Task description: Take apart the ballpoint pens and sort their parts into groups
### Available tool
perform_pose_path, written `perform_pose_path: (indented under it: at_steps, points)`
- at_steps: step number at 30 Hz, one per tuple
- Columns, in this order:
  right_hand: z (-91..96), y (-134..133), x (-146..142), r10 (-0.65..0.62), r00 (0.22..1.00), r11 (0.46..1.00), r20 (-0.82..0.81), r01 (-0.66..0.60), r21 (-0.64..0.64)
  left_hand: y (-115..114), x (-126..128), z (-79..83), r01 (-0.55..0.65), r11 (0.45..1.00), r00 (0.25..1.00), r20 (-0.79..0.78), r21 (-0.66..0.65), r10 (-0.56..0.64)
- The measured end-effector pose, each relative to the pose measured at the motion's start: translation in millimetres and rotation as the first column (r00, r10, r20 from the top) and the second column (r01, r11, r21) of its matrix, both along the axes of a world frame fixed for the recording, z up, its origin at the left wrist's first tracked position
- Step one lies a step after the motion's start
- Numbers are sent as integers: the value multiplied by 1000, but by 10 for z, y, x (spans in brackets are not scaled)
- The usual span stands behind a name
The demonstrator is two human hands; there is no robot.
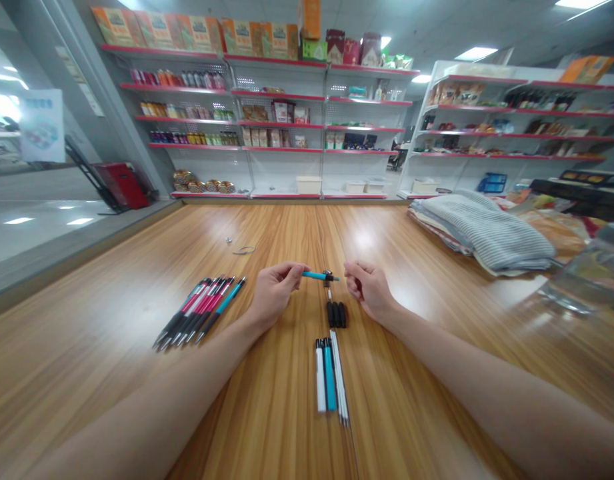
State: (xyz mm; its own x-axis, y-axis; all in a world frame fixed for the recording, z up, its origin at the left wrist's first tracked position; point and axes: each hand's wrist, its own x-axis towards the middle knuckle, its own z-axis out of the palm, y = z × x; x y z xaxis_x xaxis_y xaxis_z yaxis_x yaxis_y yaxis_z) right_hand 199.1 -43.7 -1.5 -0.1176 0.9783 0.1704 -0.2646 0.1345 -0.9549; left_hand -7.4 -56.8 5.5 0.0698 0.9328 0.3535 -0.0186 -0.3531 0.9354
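My left hand (274, 290) is closed round a teal pen barrel (317, 275) that points right, held just above the wooden table (111, 373). Close to its tip, my right hand (369, 288) is curled, fingers pinched; what it holds is too small to see. Below the hands lie three short black pen pieces (336, 314). Nearer me lie white and teal barrels with thin refills (331, 380). A row of several assembled pens (199, 312), pink, black and teal, lies to the left.
Folded grey and striped cloths (487, 230) are stacked at the right, with packaged goods and a clear container (587, 273) beyond. A small ring and a wire loop (243, 250) lie farther back. Store shelves (287, 120) line the far wall.
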Motion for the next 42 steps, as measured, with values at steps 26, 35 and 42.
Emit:
perform_pose_path:
  at_steps: [26,35,42]
  points:
    - [10,6,-2,-5,999,999,-42,7,44,32,37,-38,100,992,974,-195,-82,-115]
    - [1,-3,-10,36,999,997,-2,-36,61,41,46,-113,158,983,952,-250,-94,-177]
    - [6,-9,-21,-6,1000,998,-21,7,60,48,63,-124,157,983,946,-272,-92,-176]
